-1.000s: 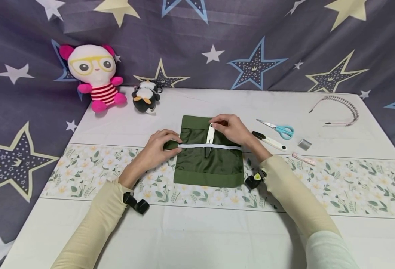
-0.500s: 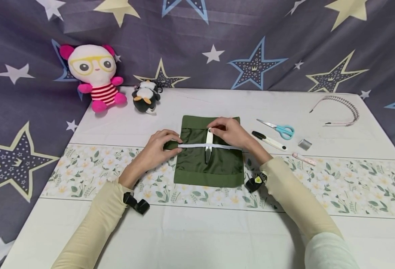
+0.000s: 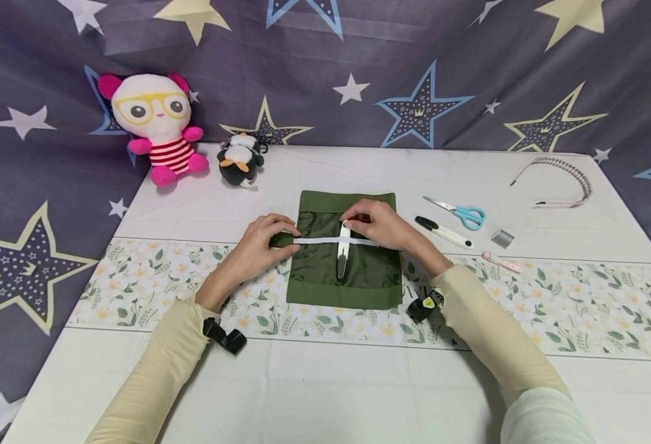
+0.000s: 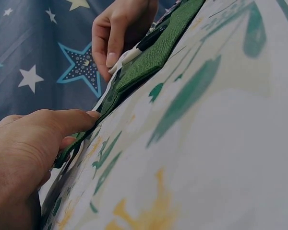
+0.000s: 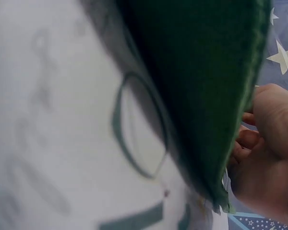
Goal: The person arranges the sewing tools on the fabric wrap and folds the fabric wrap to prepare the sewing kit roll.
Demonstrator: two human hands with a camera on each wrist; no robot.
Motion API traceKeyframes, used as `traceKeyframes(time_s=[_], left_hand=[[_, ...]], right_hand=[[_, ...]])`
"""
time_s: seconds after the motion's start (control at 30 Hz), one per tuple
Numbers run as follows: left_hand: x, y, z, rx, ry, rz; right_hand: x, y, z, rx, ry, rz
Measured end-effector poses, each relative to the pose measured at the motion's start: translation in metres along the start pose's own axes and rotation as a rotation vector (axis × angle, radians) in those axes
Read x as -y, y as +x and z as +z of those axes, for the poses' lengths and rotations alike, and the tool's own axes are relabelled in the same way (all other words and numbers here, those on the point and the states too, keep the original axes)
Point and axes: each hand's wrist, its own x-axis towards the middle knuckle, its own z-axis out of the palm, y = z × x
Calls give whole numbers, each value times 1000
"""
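A green fabric piece (image 3: 314, 265) lies on the table, crossed by a white elastic strip (image 3: 317, 240). My left hand (image 3: 261, 243) pinches the fabric's left edge by the strip's end; in the left wrist view its thumb (image 4: 77, 120) presses on top. My right hand (image 3: 383, 223) pinches the upper end of a slim white tool with a black tip (image 3: 342, 256). That tool lies across the strip, apparently beneath it, tip toward me; its exact kind is unclear. In the right wrist view the fabric hides the tool and part of the right hand (image 5: 269, 143).
Right of the fabric lie a similar black-and-white tool (image 3: 443, 232), blue-handled scissors (image 3: 464, 214), a grey thread spool (image 3: 502, 238), a small pink patterned item (image 3: 501, 263) and a headband (image 3: 572, 176). A pink-eared plush (image 3: 161, 132) and penguin plush (image 3: 240, 161) sit back left.
My right hand has moved toward me, sliding the white tool down across the strip, so more of it shows below. My left hand stays in place.
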Motion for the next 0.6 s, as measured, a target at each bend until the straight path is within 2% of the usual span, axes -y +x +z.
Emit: traceKeyframes(time_s=[0.6], left_hand=[[1,-1,0,0,8,2]], right_hand=[[1,-2,2,39,1,-65]])
